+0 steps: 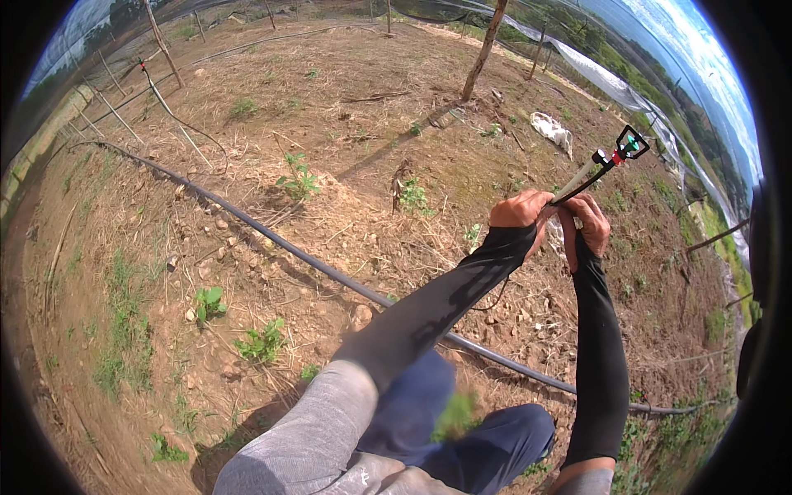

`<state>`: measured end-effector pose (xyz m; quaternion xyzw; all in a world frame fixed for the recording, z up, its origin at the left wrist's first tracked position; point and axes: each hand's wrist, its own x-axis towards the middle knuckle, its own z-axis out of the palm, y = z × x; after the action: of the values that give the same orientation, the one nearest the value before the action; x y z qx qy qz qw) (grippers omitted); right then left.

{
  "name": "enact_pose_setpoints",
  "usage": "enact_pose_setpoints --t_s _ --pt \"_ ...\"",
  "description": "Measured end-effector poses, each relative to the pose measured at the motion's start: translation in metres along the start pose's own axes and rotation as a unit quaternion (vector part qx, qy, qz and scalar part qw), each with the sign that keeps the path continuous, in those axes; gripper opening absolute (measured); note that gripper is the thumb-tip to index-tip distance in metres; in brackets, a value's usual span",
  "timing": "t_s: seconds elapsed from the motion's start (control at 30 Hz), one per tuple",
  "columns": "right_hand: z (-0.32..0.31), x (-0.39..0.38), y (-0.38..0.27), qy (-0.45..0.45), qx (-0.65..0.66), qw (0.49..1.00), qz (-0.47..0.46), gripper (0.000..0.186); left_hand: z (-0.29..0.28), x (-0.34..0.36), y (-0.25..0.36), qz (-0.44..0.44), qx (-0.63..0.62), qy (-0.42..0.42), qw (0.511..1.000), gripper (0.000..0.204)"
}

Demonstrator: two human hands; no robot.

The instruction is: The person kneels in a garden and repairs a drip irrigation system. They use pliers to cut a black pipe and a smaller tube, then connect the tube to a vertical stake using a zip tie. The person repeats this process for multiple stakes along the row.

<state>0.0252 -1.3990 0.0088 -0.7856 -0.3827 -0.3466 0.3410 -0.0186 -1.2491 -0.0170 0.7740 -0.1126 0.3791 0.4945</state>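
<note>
Sprinkler (630, 144): raised, tilted, beyond pipe (289, 247) | left hand (518, 211): pinches stake (575, 180) and tube (584, 189) | right hand (589, 221): curled, grip hidden, I cannot tell | risk: uneven pull could, I judge, slip tube loose

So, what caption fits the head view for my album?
Left hand and right hand hold a sprinkler over sunlit, weedy soil.

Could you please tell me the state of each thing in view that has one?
Left hand: closed around the pale stake.
Right hand: fingers bent beside it, exact grip hidden.
Pale stake: held tilted.
Sprinkler head: raised above the hands, no spray visible.
Dark pipe: lying along the ground.
White sheet: crumpled on the soil.
Wooden post: standing.
</note>
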Motion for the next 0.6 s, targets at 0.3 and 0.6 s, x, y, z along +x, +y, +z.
enact_pose_setpoints --t_s 0.3,0.6 --pt "-0.013 0.02 -0.002 -0.068 -0.15 0.975 -0.15 0.014 -0.002 -0.002 -0.009 0.019 -0.007 0.004 1.0 0.015" --pt "-0.049 0.055 -0.001 -0.381 -0.075 0.916 0.102 0.022 0.008 0.003 -0.004 0.041 -0.052 -0.015 0.998 0.014"
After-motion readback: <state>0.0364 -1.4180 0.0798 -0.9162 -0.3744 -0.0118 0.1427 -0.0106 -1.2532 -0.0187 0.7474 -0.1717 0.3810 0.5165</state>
